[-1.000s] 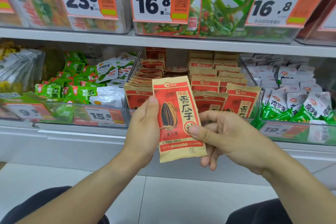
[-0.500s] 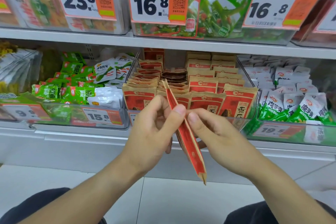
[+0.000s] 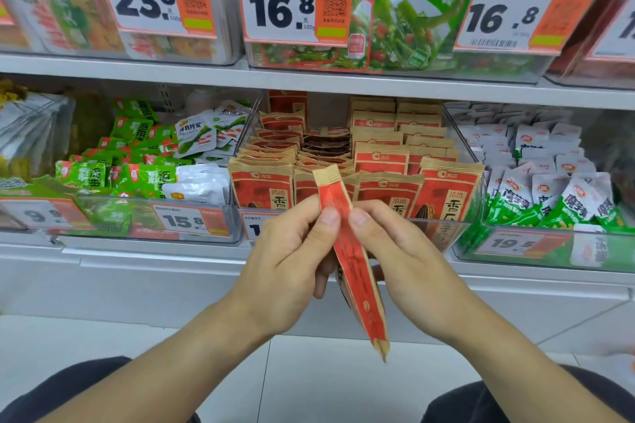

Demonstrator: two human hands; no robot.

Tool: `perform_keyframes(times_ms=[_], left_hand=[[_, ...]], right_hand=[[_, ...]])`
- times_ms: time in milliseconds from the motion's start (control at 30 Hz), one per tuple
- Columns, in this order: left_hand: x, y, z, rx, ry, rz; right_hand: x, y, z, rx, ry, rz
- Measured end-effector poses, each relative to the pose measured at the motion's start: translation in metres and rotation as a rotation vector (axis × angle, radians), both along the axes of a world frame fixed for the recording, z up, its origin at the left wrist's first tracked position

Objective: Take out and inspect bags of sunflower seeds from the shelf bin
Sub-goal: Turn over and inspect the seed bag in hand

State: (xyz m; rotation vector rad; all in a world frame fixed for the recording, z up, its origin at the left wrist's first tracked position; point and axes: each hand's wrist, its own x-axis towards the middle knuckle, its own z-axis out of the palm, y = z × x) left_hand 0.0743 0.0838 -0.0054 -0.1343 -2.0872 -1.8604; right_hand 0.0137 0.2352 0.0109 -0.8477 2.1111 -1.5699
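A red and tan bag of sunflower seeds (image 3: 355,261) is held edge-on in front of the lower shelf, its narrow side toward me. My left hand (image 3: 288,261) pinches it from the left with thumb and fingers. From the right, my right hand (image 3: 402,257) pinches the same bag, thumb near the top. Behind the hands, a clear shelf bin (image 3: 457,227) holds several rows of the same red and tan bags (image 3: 385,161), standing upright.
Left of the seed bin stands a bin of green and white snack packs (image 3: 144,175), and right of it one of white and green packs (image 3: 549,189). An upper shelf (image 3: 309,79) carries bins with orange price tags. The shelf base and a white tiled floor lie below.
The bag has turned from face-on to edge-on between my hands. Both hands shifted their hold to pinch it near the top and stayed at about the same height.
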Motion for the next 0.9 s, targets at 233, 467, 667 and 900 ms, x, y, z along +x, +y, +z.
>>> perform_keyframes(times_ms=[233,467,667,900], left_hand=[[0.001,0.000,0.002,-0.178,0.014,0.068],[0.007,0.007,0.005,-0.438,0.073,-0.005],[0.007,0.005,0.006,-0.530,0.111,0.000],[0.005,-0.008,0.012,-0.551,0.143,0.030]], right_hand=[[-0.004,0.000,0.001,-0.043,-0.040,-0.071],[-0.010,0.002,0.007,-0.242,-0.172,-0.312],[-0.011,0.001,0.005,-0.325,-0.272,-0.294],[-0.021,0.013,-0.002,-0.255,-0.145,-0.021]])
